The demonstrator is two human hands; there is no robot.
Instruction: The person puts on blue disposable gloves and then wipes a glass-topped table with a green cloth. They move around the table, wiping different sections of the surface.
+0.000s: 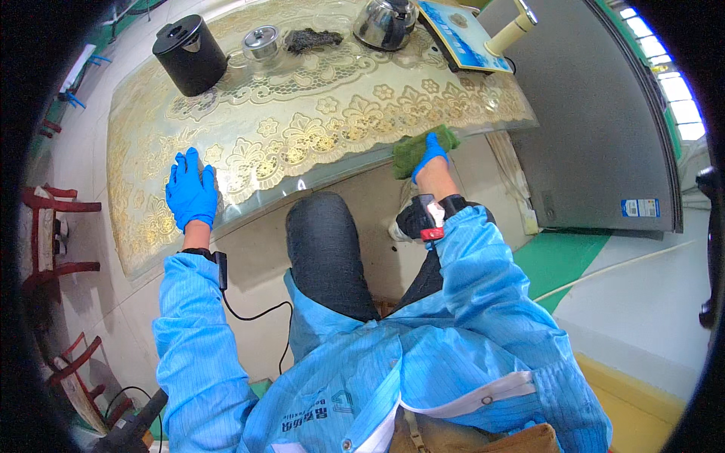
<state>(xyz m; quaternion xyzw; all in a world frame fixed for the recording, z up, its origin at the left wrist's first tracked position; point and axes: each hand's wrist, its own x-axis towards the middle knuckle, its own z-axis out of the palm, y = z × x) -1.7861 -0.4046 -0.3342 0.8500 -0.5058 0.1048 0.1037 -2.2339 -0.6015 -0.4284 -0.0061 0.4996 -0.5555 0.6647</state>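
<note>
My left hand point(192, 191), in a blue disposable glove, rests flat on the tablecloth point(294, 139) near the table's left front edge, its fingers a little apart. This cloth has a gold lace pattern and is covered by a clear plastic sheet point(334, 170) that hangs past the front edge. My right hand point(431, 156), gloved alike, is closed on a folded green cloth point(410, 157) at the front edge of the table. Part of the green cloth lies under the hand and cannot be seen.
Along the far side stand a black kettle point(190, 55), a small lidded pot point(261, 43), a dark mesh-like bundle point(312, 41), a glass kettle point(385, 24) and a blue-topped appliance point(464, 34). A grey cabinet point(583, 124) borders the right. Wooden chairs point(68, 206) are at left.
</note>
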